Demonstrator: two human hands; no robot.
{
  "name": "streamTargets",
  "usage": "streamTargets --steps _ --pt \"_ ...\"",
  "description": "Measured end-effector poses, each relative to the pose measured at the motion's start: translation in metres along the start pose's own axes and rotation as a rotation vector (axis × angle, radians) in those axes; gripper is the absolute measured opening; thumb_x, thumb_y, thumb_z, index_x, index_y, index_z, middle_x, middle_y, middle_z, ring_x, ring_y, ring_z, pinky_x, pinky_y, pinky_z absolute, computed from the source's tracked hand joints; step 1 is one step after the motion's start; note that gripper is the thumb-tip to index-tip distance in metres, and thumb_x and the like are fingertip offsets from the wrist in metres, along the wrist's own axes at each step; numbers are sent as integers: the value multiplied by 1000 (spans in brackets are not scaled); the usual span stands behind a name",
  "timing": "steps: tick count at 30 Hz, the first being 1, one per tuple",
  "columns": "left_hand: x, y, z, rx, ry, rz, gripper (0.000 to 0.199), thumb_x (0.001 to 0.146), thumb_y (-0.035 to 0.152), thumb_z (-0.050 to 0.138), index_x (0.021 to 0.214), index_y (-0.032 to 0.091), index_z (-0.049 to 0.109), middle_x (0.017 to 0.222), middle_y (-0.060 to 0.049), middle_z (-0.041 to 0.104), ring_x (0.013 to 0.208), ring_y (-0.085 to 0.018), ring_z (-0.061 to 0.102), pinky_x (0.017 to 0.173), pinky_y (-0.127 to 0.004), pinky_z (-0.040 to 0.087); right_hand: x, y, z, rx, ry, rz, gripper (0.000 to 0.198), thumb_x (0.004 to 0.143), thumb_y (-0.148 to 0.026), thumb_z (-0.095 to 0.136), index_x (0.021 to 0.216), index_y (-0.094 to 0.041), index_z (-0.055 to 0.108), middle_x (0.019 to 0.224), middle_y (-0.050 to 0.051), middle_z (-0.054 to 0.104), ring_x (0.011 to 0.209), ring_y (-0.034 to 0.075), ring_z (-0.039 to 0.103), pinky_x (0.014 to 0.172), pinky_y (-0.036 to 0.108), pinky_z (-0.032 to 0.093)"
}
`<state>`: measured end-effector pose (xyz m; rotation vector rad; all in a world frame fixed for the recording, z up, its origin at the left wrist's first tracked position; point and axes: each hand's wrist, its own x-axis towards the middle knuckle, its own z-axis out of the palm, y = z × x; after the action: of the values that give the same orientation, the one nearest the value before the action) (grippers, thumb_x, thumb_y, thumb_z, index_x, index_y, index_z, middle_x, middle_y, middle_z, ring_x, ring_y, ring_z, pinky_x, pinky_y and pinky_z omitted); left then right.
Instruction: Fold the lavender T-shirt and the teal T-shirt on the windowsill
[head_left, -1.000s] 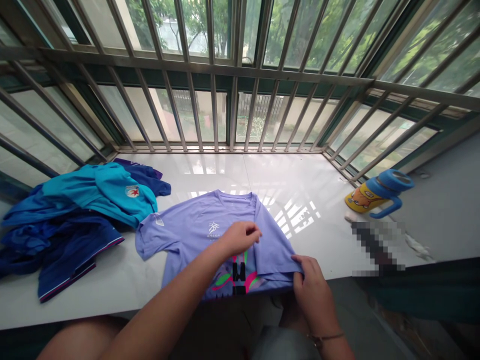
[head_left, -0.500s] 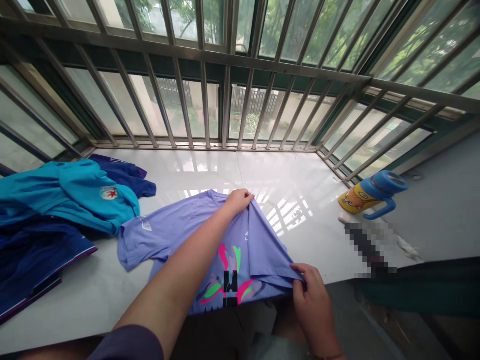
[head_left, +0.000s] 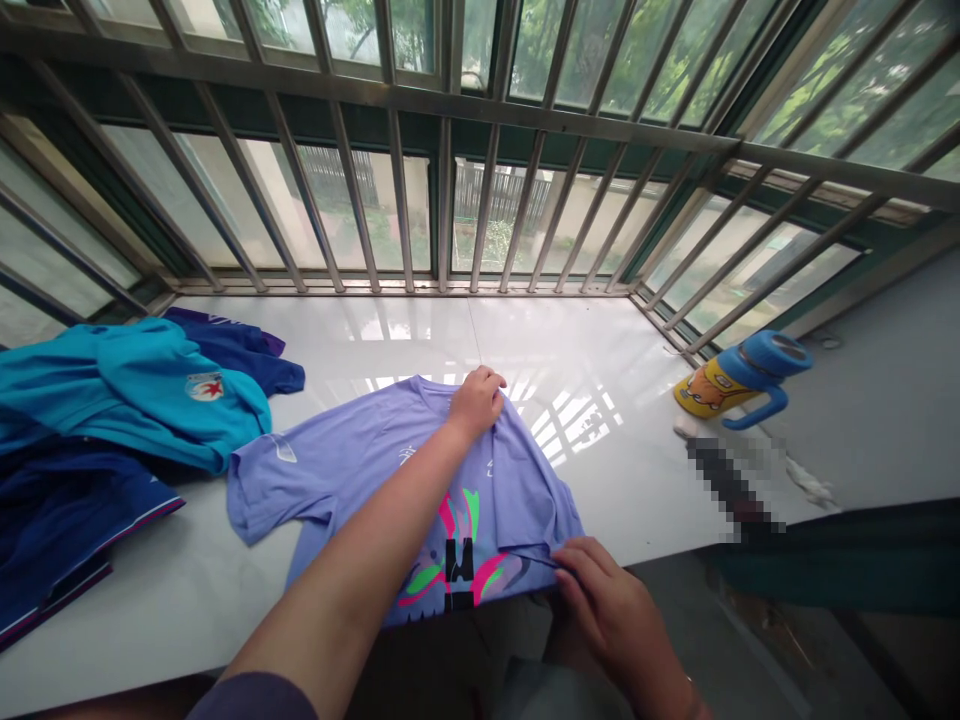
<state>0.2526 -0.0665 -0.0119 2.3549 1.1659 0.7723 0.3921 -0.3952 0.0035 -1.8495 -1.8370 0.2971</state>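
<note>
- Left hand [head_left: 474,400]: grip closed, pinching the folded fabric near the collar of the lilac short-sleeved T-shirt with the pink, green and black print [head_left: 360,470]; forearm runs across the shirt's middle.
- Right hand [head_left: 611,605]: fingers curled, grip pinching the shirt's lower right hem corner right at the desk's near edge.
- Lilac T-shirt lies mostly flat on the glossy white desk [head_left: 600,400], right side folded inward over the print, left sleeve spread out to the left, hem hanging slightly past the near edge.
- Left of the shirt, just beside its sleeve: rumpled heap of teal and navy sports garments [head_left: 112,400], the teal top bearing a small badge with a red star; a dark purple piece sticks out behind it.
- Well to the right, on the desk's far right corner: yellow cartoon-print bottle with blue lid and handle [head_left: 739,380], lying on its side.
- Metal window bars [head_left: 442,150] fence the desk on the far side and both ends.
</note>
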Motion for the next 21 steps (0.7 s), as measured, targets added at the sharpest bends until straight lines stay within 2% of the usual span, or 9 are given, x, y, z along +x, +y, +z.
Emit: streamTargets --steps 2,5,8,10,11,13,15,17,21 --pt "-5 8 -5 55 -31 117 27 97 10 57 116 22 73 123 -10 70 121 -27 64 105 -39 52 13 12 -7 -4 76 81 30 114 -38 45 118 -29 73 115 9 76 103 23 76 87 32 61" --pt "-25 28 -18 130 -176 249 22 101 14 57 114 22 73 116 -10 73 115 -28 66 101 -42 52 38 37 -15 -38 144 199 31 110 -39 47 119 -25 72 114 11 76 103 26 75 87 37 61" --pt "-67 51 -33 142 -351 352 15 106 32 62 111 22 72 110 -9 73 106 -28 68 91 -40 53 57 55 -18 31 24 205 34 104 -41 52 124 -23 72 114 11 74 89 24 73 83 38 62" --pt "-100 61 -40 146 -441 405 32 100 53 73 109 22 72 110 -9 72 105 -29 67 86 -39 54 64 58 -18 89 -71 200 36 102 -42 54 128 -23 72 117 9 74 81 21 70 80 37 61" --pt "-116 64 -42 165 -475 411 38 97 58 77 108 22 72 110 -9 71 105 -30 67 84 -39 54 65 58 -17 106 -98 203 36 102 -41 55 128 -24 72 119 9 73 82 21 70 81 37 61" --pt "-140 63 -44 205 -524 389 33 99 53 77 105 21 72 108 -9 72 104 -29 67 83 -38 52 66 55 -16 114 -107 216 35 102 -41 54 127 -25 72 122 9 73 91 22 71 85 37 60" --pt "-154 59 -46 211 -547 357 20 107 40 68 101 21 71 105 -7 72 101 -25 67 83 -36 51 65 53 -13 102 -86 241 34 101 -42 54 123 -24 73 120 9 74 99 24 72 89 38 59" --pt "-161 54 -52 170 -537 352 20 111 33 59 100 21 71 103 -6 73 97 -23 66 83 -35 49 65 51 -11 82 -60 273 34 102 -44 53 118 -24 75 114 9 75 101 25 72 91 38 58" --pt "-166 47 -74 94 -496 388 24 114 33 53 102 23 71 101 -5 73 94 -21 64 84 -34 48 64 49 -9 44 -29 299 34 104 -44 49 112 -24 75 108 8 77 95 24 73 85 38 57"
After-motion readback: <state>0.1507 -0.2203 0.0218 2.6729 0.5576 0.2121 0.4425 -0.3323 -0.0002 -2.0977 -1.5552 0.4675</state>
